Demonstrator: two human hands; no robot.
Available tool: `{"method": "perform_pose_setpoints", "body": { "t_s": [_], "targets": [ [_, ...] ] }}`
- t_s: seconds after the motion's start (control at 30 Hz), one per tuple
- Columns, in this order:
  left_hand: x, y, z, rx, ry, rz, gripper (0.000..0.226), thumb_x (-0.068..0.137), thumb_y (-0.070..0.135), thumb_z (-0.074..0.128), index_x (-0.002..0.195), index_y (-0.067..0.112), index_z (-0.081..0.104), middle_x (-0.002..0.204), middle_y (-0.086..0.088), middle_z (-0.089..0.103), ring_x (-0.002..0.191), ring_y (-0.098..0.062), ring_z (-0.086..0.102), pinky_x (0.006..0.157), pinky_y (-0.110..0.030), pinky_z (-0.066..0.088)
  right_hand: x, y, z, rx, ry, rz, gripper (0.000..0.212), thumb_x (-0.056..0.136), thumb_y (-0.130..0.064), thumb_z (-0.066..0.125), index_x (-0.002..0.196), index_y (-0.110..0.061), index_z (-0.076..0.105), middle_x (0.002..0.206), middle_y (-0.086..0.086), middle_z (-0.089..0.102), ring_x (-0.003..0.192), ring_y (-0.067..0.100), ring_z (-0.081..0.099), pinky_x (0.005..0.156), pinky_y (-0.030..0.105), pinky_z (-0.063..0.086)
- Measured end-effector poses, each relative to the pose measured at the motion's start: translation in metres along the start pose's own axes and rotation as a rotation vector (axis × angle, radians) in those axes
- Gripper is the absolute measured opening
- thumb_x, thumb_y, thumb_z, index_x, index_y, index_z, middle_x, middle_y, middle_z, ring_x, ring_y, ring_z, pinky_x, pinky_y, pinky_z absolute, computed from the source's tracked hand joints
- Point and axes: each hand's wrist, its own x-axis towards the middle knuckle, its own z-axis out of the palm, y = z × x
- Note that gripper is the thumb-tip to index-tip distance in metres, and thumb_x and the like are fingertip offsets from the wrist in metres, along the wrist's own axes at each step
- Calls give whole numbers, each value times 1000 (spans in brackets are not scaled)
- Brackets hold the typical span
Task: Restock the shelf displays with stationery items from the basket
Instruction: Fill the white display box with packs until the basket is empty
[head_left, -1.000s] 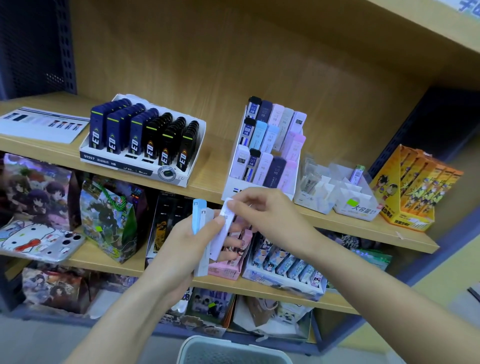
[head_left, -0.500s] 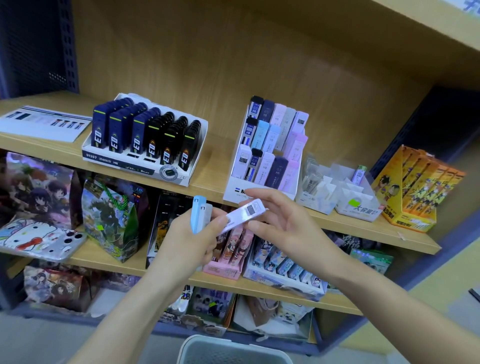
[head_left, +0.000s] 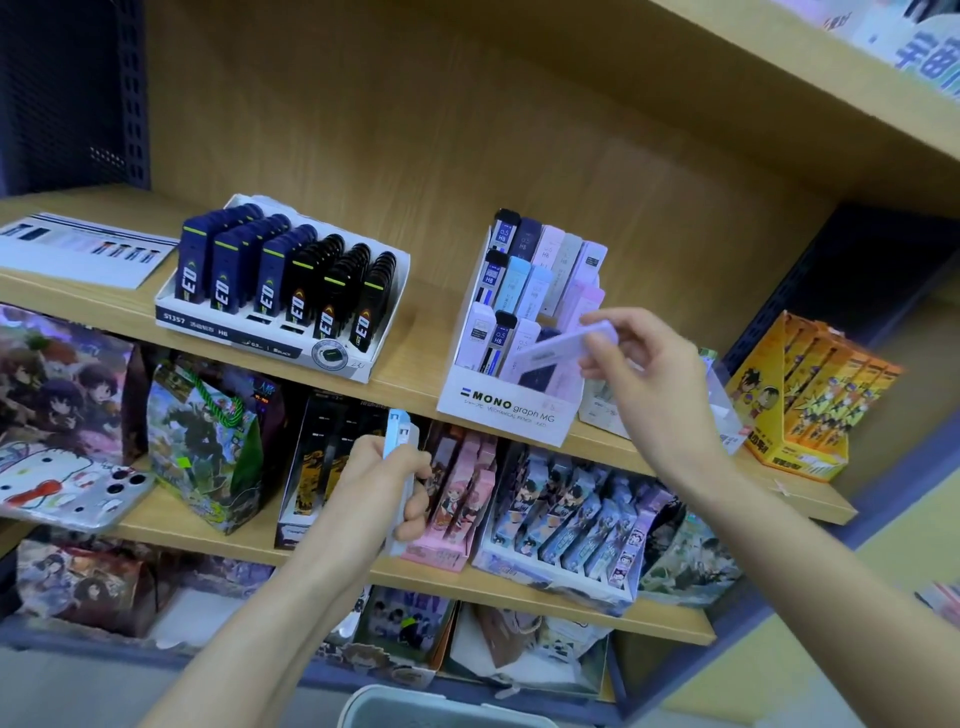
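My right hand (head_left: 644, 371) pinches a pale lilac lead case (head_left: 558, 340), held slanted just in front of the lower right slots of the white tiered lead display box (head_left: 506, 408) on the upper wooden shelf. That box holds rows of upright cases in black, blue, pink and lilac. My left hand (head_left: 384, 480) is lower, in front of the middle shelf, gripping a small upright stack of cases (head_left: 399, 434), light blue and white. The rim of the pale basket (head_left: 415, 701) shows at the bottom edge.
A white tray of dark blue and black lead cases (head_left: 283, 291) stands left of the tiered box. A printed sheet (head_left: 78, 249) lies far left. An orange display box (head_left: 810, 400) stands at the right. Illustrated boxes and bags crowd the lower shelves.
My right hand has carried the lilac case up and right, away from my left hand, to the tiered box. My left hand stays low with the remaining cases.
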Motion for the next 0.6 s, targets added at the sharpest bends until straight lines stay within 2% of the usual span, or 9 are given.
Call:
{"method": "perform_pose_setpoints", "body": {
  "t_s": [0.1, 0.17, 0.23, 0.37, 0.5, 0.6],
  "targets": [
    [-6, -1, 0, 19, -26, 99, 9, 99, 13, 44, 94, 6, 42, 63, -7, 44, 39, -10, 40, 36, -19, 34, 20, 7, 4, -168, -30, -68, 12, 92, -8, 57, 98, -18, 61, 79, -4, 64, 70, 10, 63, 75, 21, 52],
    [-10, 0, -1, 44, -36, 147, 20, 99, 20, 44, 94, 1, 50, 62, -7, 53, 43, -14, 51, 41, -20, 44, 28, 9, 10, -247, -101, -76, 12, 91, -8, 59, 102, -14, 60, 82, -3, 61, 71, 7, 57, 71, 15, 48],
    [-13, 1, -2, 55, -40, 171, 26, 98, 24, 45, 93, 0, 54, 58, -5, 57, 46, -16, 57, 45, -20, 48, 35, 12, 17, -286, -169, -54, 13, 90, -10, 62, 102, -12, 58, 88, 1, 61, 75, 7, 54, 70, 16, 45],
    [-15, 2, -4, 96, -54, 177, 33, 98, 31, 43, 91, 1, 53, 53, -4, 54, 44, -17, 52, 44, -22, 46, 42, 15, 28, -443, -220, -151, 14, 87, -14, 66, 101, -12, 61, 92, -5, 51, 80, 11, 49, 73, 21, 40],
    [-10, 3, -7, 55, -74, 146, 35, 98, 33, 41, 106, 2, 55, 62, -6, 50, 44, -15, 41, 47, -27, 38, 46, 16, 33, -568, -165, -188, 21, 87, -22, 67, 106, -16, 62, 99, -6, 50, 87, 9, 45, 75, 23, 38],
    [-9, 4, -5, -6, -124, 96, 28, 98, 30, 43, 98, 7, 57, 62, -1, 51, 47, -11, 45, 49, -23, 41, 44, 17, 35, -624, -129, -221, 22, 88, -22, 66, 109, -17, 59, 99, -9, 46, 92, 7, 43, 74, 21, 34]
  ]
}}
